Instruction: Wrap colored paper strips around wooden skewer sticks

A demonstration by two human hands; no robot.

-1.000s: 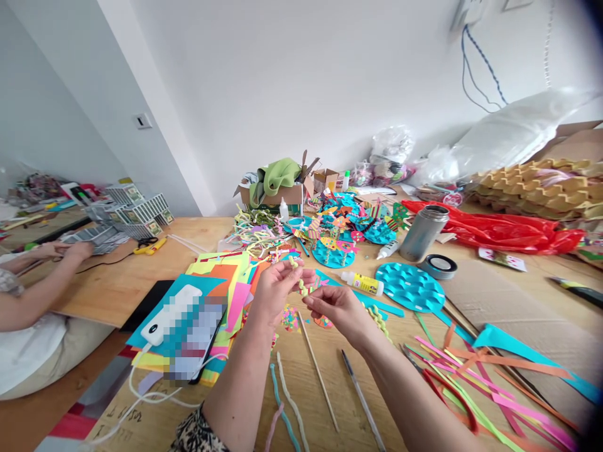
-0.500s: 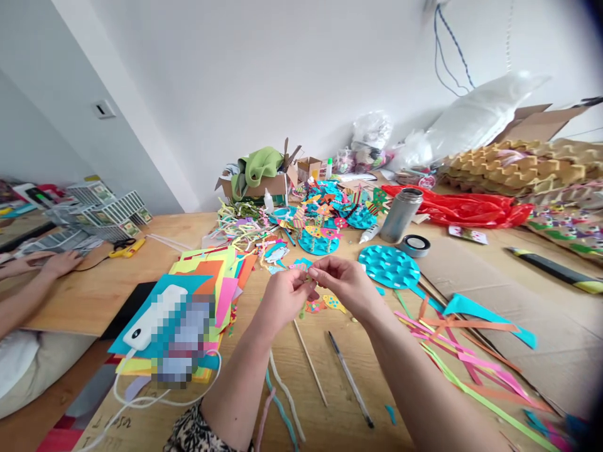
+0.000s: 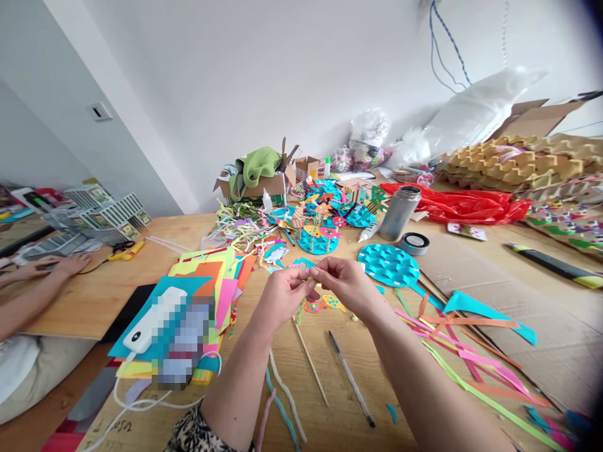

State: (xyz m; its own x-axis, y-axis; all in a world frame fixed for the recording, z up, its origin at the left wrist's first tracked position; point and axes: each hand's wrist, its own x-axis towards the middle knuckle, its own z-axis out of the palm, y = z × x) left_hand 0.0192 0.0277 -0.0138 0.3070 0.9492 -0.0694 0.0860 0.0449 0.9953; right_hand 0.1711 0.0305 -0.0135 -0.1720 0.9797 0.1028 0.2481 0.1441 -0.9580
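Note:
My left hand (image 3: pixel 288 294) and my right hand (image 3: pixel 340 281) meet above the middle of the wooden table, fingertips pinched close together. Between them is a thin green fuzzy strand (image 3: pixel 300 310), which hangs below my left fingers. Its upper part is hidden by the fingers. Just beyond and under the hands lie paper fish, one of them yellow (image 3: pixel 333 302). Nearer to me are a wooden stick (image 3: pixel 311 364), a pen (image 3: pixel 351 379) and several loose yarn strands (image 3: pixel 288 395) in white, blue and pink.
Coloured paper (image 3: pixel 226 295) with a white power bank (image 3: pixel 155 319) lies left. A blue scalloped disc (image 3: pixel 389 265), metal bottle (image 3: pixel 400 213), paper strips (image 3: pixel 475 358) and a cutter knife (image 3: pixel 556 267) are right. Another person's hands (image 3: pixel 70 263) are at far left.
The green strand hangs slightly lower and shows more below my left fingers. Both hands stay pinched together in nearly the same place. The view has shifted slightly.

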